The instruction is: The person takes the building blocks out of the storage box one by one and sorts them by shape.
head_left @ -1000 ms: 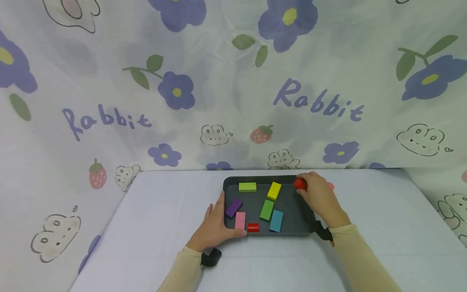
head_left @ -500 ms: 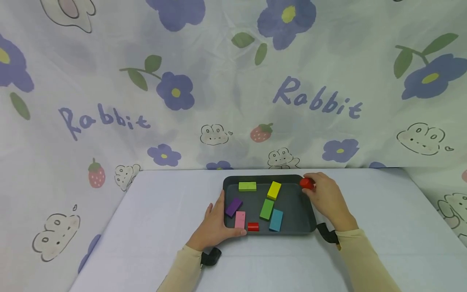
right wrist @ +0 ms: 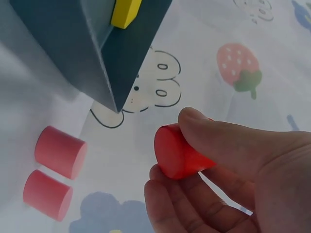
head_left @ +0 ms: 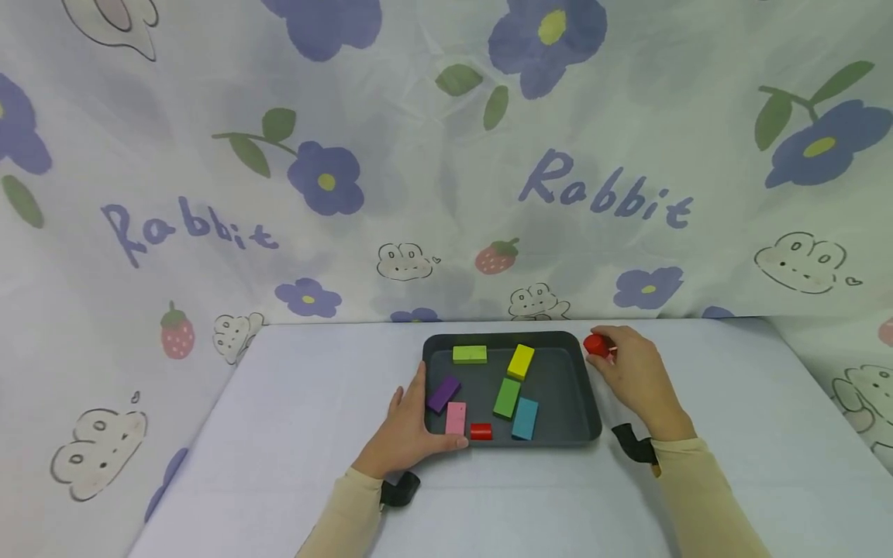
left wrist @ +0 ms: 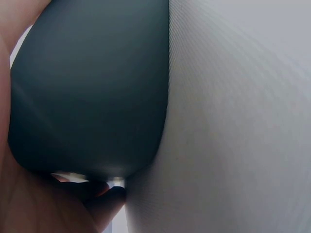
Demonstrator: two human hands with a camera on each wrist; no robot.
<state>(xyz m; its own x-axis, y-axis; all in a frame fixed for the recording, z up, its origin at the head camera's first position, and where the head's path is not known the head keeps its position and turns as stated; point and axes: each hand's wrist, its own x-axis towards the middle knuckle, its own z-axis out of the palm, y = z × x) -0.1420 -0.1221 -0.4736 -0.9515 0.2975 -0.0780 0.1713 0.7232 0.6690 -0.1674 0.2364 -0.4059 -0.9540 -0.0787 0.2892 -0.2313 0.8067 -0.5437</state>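
A red cylindrical block (head_left: 596, 346) is pinched between the thumb and fingers of my right hand (head_left: 638, 376), just off the far right corner of a dark grey tray (head_left: 565, 387). Its flat end faces out from the fingertips in the right wrist view, clear of the surface. My left hand (head_left: 401, 438) grips the tray's near left corner, thumb along the front rim and fingers along the left side. The left wrist view shows mostly the tray's outer wall (left wrist: 92, 97) against that palm. Two pinkish-red cylinders (right wrist: 60, 152) lie beyond the tray in the right wrist view.
Inside the tray lie a lime block (head_left: 470, 354), a yellow block (head_left: 521, 362), a green block (head_left: 507, 398), a blue block (head_left: 525, 419), a purple block (head_left: 443, 394), a pink block (head_left: 456, 418) and another red cylinder (head_left: 481, 432). A printed curtain (head_left: 446, 178) hangs behind the white table (head_left: 279, 434).
My right hand has carried the red cylindrical block rightward from above the tray's far right corner to outside its rim. My left hand has kept its hold on the tray.
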